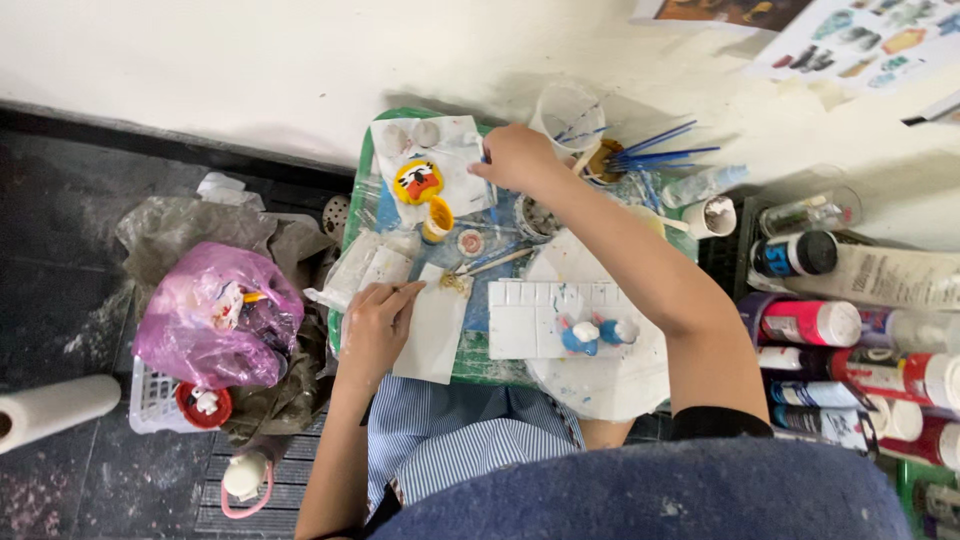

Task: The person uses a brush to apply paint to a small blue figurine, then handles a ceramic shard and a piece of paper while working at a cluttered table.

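Note:
My right hand (515, 158) reaches to the far side of a small green table (468, 372), fingers pinched on what looks like a thin brush (484, 155), at the edge of a white sheet holding an orange painted figure (417, 182). A yellow paint pot (437, 220) stands just below that figure. My left hand (375, 325) lies flat on a white card (432, 335) at the table's near left, holding nothing. To its right sits a white well palette (540, 318) with two small blue and white figures (597, 332) on it.
A clear cup (568, 112) and several blue brushes (660, 150) stand at the back. Paint bottles (810, 322) crowd the right side. A pink plastic bag (215, 315) over a white basket (150, 400) and a paper roll (55, 410) lie left on the dark floor.

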